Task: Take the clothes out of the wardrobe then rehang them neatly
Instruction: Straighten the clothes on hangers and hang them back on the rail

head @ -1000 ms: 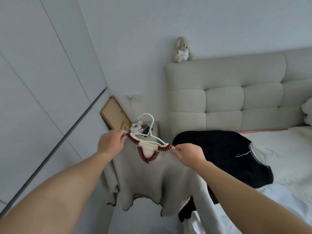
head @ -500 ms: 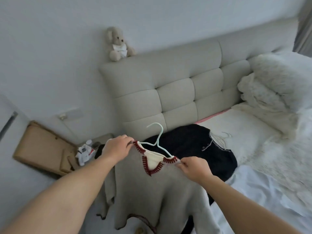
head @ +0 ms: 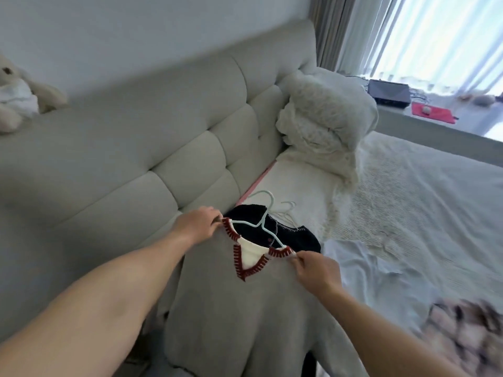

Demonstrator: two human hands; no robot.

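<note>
- The left hand (head: 198, 227) is curled, and the left shoulder of the sweater (head: 239, 317) is pinched at the collar's edge.
- The right hand (head: 317, 272) is curled too, and the right shoulder is pinched beside the collar.
- The grey sweater is held up between the 2 hands, its body hanging down in front of the bed (head: 408, 202).
- Its V collar (head: 246, 263) is trimmed in dark red, with a white panel inside.
- A pale green hanger (head: 265, 216) is threaded through the neck, its hook rising above the collar.
- A black garment (head: 296, 236) is laid on the bed just behind the sweater, with a white hanger (head: 287, 216) on it.
- Fluffy pillows (head: 324, 115) are piled against the headboard (head: 168, 148).
- A plush toy (head: 19, 96) is perched on the headboard's top, at the left edge.
</note>
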